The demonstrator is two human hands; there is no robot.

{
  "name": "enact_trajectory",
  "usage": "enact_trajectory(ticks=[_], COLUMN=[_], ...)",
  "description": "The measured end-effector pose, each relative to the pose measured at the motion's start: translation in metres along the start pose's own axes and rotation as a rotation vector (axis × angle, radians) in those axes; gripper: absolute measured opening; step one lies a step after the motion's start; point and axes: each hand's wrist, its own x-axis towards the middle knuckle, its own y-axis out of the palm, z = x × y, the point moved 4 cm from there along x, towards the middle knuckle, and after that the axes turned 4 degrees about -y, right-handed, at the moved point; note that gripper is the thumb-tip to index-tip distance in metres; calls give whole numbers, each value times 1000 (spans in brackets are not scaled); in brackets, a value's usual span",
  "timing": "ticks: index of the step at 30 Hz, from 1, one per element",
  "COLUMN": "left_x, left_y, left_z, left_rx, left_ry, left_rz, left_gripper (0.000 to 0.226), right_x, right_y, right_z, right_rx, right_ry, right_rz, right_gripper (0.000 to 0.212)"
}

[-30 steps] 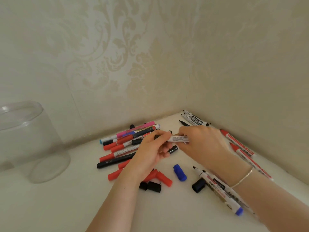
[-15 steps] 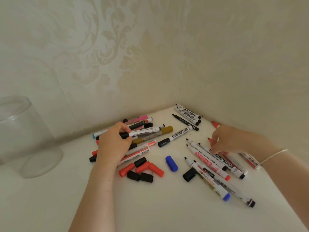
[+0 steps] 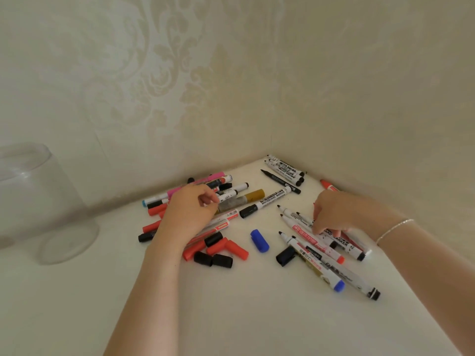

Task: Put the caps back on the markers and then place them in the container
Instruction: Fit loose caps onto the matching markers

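Note:
Many markers lie in the corner of a white surface. My left hand (image 3: 190, 214) rests on the left pile of red, pink and white markers (image 3: 226, 223), its curled fingertips at the end of a white marker (image 3: 228, 194); whether it grips that marker is unclear. My right hand (image 3: 334, 214) reaches down onto the right group of uncapped white markers (image 3: 303, 240), thumb and fingers closed around one that lies on the surface. Loose caps lie between the hands: a blue cap (image 3: 259, 240), red caps (image 3: 236, 249), black caps (image 3: 213, 260). The clear plastic container (image 3: 64, 214) stands at the far left.
Patterned walls close in the corner at the back and right. More markers (image 3: 285, 170) lie against the back corner, and a red one (image 3: 327, 185) along the right wall. A capped whiteboard marker (image 3: 267, 201) and a gold marker (image 3: 253, 196) lie between the hands.
A second ago both hands held one white marker together. They have since separated: the left went to the left pile, the right to the uncapped markers on the right.

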Motion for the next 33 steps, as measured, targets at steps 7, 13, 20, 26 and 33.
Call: enact_trajectory(ticks=[7, 13, 20, 26, 33], left_x=[-15, -37, -63, -67, -33], left_y=[-5, -4, 47, 68, 39], left_z=[0, -15, -59, -74, -61], left_rx=[137, 196, 197, 331, -388], left_ry=[-11, 19, 194, 338, 7], left_rz=[319, 420, 551, 472, 232], left_gripper=[13, 8, 22, 19, 11], right_x=[2, -4, -15, -19, -25], right_y=[-1, -15, -20, -14, -18], right_z=[6, 15, 32, 37, 37], right_rx=[22, 96, 348, 511, 835], right_ry=[-12, -42, -193, -255, -343], right_rz=[-28, -327, -510, -496, -425], right_gripper=[24, 26, 28, 27, 23])
